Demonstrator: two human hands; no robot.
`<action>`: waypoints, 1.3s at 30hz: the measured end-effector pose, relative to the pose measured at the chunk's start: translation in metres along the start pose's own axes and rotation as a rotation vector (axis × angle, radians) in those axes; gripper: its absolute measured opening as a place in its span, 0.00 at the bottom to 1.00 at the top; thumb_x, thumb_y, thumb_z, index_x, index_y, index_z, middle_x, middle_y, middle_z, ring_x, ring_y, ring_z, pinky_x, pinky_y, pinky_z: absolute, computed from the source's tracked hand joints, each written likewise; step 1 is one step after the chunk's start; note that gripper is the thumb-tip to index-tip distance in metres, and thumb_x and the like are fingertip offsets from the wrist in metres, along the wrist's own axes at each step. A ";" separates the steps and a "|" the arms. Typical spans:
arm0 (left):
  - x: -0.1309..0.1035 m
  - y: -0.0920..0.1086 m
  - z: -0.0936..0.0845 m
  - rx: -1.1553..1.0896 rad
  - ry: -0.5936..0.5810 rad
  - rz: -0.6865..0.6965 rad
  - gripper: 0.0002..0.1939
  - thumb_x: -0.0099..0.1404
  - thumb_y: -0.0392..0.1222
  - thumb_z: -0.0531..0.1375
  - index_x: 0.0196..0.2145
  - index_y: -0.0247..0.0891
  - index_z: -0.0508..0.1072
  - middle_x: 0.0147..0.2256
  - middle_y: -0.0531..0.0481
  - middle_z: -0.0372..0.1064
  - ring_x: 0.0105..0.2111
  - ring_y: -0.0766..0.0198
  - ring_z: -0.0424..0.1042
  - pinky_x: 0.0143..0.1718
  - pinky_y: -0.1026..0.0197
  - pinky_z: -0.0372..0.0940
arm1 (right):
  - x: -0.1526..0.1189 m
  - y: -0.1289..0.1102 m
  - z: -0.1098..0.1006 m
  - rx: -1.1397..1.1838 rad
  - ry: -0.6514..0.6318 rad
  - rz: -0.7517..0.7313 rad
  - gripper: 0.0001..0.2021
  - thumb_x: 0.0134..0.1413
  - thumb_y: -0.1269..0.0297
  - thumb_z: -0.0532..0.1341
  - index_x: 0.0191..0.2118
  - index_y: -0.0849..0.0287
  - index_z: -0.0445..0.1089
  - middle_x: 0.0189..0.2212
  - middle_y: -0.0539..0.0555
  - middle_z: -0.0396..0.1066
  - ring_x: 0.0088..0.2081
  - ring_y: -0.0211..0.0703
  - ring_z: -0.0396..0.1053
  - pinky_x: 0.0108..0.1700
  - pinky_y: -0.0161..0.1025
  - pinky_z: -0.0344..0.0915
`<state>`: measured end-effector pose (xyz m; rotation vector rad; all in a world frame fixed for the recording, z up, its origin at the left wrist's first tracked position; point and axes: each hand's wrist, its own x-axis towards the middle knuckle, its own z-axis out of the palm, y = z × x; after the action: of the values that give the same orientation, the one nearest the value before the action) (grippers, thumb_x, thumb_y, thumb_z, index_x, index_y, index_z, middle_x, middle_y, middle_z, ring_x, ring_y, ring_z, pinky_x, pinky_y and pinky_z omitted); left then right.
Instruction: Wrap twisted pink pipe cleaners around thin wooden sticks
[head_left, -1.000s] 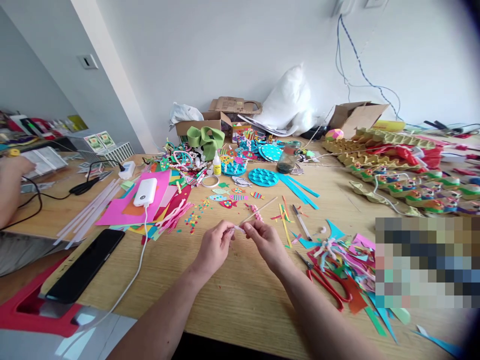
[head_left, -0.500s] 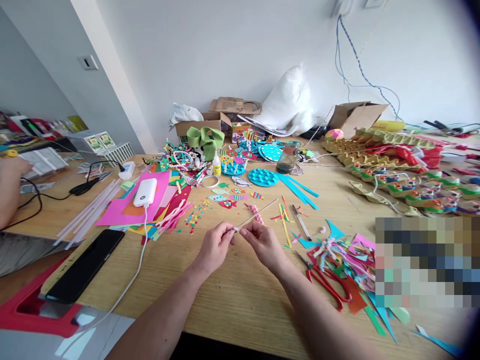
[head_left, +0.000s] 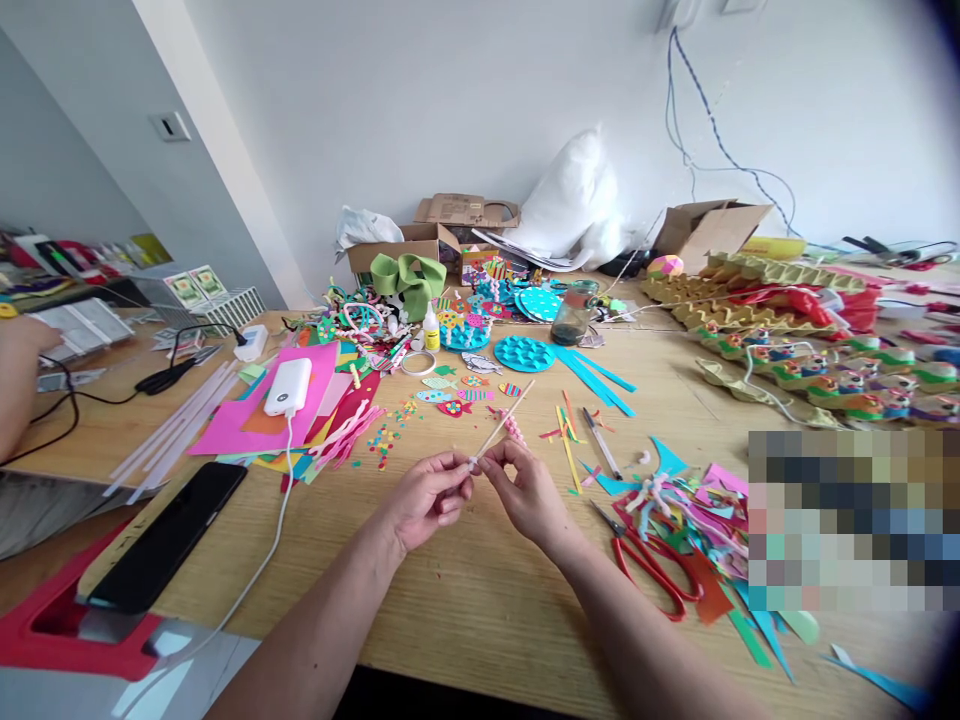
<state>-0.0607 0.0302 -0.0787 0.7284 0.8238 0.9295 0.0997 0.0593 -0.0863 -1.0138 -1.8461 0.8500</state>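
Note:
A thin wooden stick [head_left: 508,416] slants up and away from my fingertips. My right hand [head_left: 531,492] pinches it near its lower end with thumb and forefinger. My left hand [head_left: 429,498] is closed in a pinch at that same end, on a small whitish piece [head_left: 473,463] too small to name surely. Both hands are above the wooden table, their fingertips nearly touching. Just beyond them lie a pink twisted strand [head_left: 516,430] and several patterned paper fish [head_left: 475,395]. A blue scalloped disc [head_left: 525,353] lies farther back.
Red-handled scissors [head_left: 660,570] and paper scraps [head_left: 694,510] lie right of my forearm, with a pen [head_left: 602,443] above them. On the left are a phone [head_left: 169,535] and a cabled white power bank [head_left: 289,387]. A glue bottle [head_left: 430,328] and glass jar [head_left: 575,315] stand behind.
The stick has swung to a steeper angle, its far tip moving left. My left hand has turned and its lower fingers have loosened a little. The right hand stays pinched near the end.

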 end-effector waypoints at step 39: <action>0.003 -0.006 0.007 0.514 0.371 0.358 0.08 0.57 0.45 0.59 0.31 0.38 0.67 0.22 0.57 0.59 0.18 0.73 0.51 0.18 0.69 0.46 | -0.001 0.005 0.005 0.025 0.043 0.035 0.08 0.55 0.62 0.58 0.28 0.59 0.66 0.26 0.53 0.67 0.29 0.41 0.64 0.33 0.38 0.60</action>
<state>-0.0516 0.0296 -0.0811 1.1964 1.3141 1.2100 0.0970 0.0602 -0.0927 -1.0428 -1.7823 0.8639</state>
